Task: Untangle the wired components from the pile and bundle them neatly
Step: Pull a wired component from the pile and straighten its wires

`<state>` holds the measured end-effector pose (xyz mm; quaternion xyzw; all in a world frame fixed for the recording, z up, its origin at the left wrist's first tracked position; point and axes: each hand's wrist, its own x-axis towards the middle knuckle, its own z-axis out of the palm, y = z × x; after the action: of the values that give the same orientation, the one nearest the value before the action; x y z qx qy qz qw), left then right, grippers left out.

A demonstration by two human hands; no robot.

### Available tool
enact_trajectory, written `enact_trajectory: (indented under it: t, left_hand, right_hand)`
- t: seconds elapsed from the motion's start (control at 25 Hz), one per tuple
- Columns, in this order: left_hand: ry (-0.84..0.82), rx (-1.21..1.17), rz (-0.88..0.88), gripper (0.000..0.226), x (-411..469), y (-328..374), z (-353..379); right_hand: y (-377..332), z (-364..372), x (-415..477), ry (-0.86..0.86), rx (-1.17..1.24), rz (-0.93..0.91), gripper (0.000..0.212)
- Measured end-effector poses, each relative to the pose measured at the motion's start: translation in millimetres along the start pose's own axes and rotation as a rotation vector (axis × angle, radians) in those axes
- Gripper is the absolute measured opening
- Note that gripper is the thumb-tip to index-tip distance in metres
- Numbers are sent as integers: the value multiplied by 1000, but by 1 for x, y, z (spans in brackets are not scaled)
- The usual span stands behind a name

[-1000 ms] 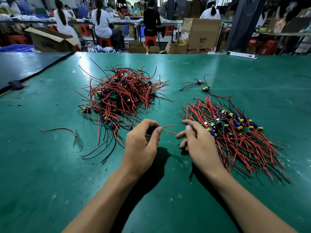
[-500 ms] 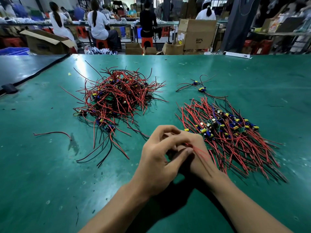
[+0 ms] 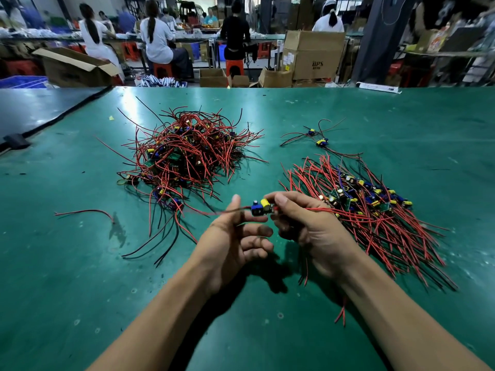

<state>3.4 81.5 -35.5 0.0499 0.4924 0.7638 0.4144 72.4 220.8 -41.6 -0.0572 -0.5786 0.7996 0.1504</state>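
Can't read grip of left hand (image 3: pixel 235 236) on red wire (image 3: pixel 203 212) through motion blur. Lose right end of component (image 3: pixel 261 207) behind right hand (image 3: pixel 313 228). Can't count what lies buried in tangled pile (image 3: pixel 187 156).

We see a tangled pile (image 3: pixel 187 153) of red and black wires with blue and yellow parts, upper left of centre. Right of centre lies an aligned bundle (image 3: pixel 361 210), its wires fanned toward the lower right. One wired component (image 3: pixel 261 207) is raised at centre. Two strays (image 3: pixel 317 137) lie upper right.
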Motion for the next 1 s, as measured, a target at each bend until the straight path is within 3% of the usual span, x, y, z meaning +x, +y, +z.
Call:
enact_trajectory:
  t: [0.12, 0.24, 0.48, 0.8, 1.0]
  left_hand:
    - [-124, 5, -25, 40, -3, 5, -6]
    - [-164, 84, 39, 31, -3, 2, -6]
    - [-67, 284, 113, 9, 2, -6, -9]
    - [-22, 424, 280, 13, 2, -11, -5]
    - [-19, 487, 281, 14, 4, -15, -2]
  right_hand:
    - [1, 2, -1, -44, 19, 102, 19]
    - [3, 0, 0, 5, 38, 135, 28]
    - [10, 0, -3, 75, -132, 134, 34]
    - [11, 2, -1, 204, -160, 183, 27]
    - [8, 0, 4, 324, -24, 140, 32]
